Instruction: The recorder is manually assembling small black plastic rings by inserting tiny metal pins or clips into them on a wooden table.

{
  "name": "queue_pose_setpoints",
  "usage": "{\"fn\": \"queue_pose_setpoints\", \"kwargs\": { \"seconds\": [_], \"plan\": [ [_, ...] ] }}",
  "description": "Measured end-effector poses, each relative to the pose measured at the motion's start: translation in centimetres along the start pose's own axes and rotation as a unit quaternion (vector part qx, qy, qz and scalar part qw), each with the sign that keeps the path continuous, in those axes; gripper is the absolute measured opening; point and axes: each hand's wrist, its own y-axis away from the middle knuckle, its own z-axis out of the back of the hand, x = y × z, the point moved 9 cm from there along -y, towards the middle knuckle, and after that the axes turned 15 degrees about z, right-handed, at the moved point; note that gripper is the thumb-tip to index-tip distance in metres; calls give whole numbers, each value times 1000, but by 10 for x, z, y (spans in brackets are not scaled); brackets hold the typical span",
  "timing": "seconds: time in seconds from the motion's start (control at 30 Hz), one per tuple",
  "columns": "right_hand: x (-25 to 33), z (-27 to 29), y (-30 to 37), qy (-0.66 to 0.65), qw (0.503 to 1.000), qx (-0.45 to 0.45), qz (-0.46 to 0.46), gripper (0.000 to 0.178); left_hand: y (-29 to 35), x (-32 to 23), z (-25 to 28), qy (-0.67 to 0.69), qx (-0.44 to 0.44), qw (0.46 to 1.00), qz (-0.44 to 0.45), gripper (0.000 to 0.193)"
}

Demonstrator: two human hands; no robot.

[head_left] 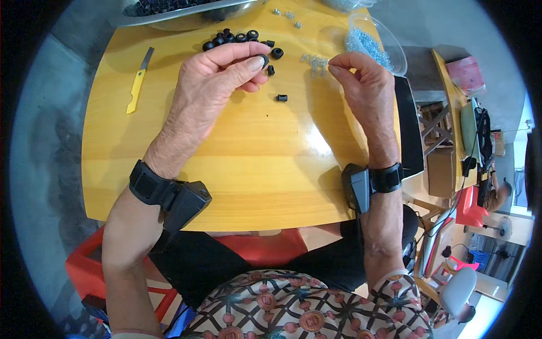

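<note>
My left hand [217, 79] is raised over the far part of the table, its thumb and fingers pinching a small black round part [263, 61]. Beyond it lies a group of black round parts [228, 38]; a single black cylinder [282, 98] rests apart, nearer to me. My right hand [364, 82] is closed in a pinch beside a scatter of small clear pieces [315, 62]. Whatever sits between those fingertips is too small to make out. A round clear plastic tub [397, 52] of similar pale pieces stands just beyond the right hand.
A yellow-handled utility knife [136, 87] lies at the left on the yellow wooden table [226, 186]. At the far left edge stands a metal basin [169, 17] of dark parts. A few small metallic pieces [289, 15] lie at the far side. Red stools [90, 265] are below the table.
</note>
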Motion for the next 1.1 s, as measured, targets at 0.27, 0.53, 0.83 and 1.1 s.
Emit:
{"fn": "queue_pose_setpoints", "kwargs": {
  "seconds": [0.27,0.53,0.83,1.1],
  "plan": [
    [9,-26,5,0,998,59,-5,9,1,4,-2,-17,-1,1000,3,26],
    [4,-22,7,-20,999,38,-12,8,0,3,-5,-23,-1,1000,9,25],
    [10,-29,4,-39,998,21,37,13,2,5,-9,-34,4,999,11,24],
    [22,-34,1,-11,995,42,85,5,2,5,-8,-42,3,999,9,25]
  ]
}}
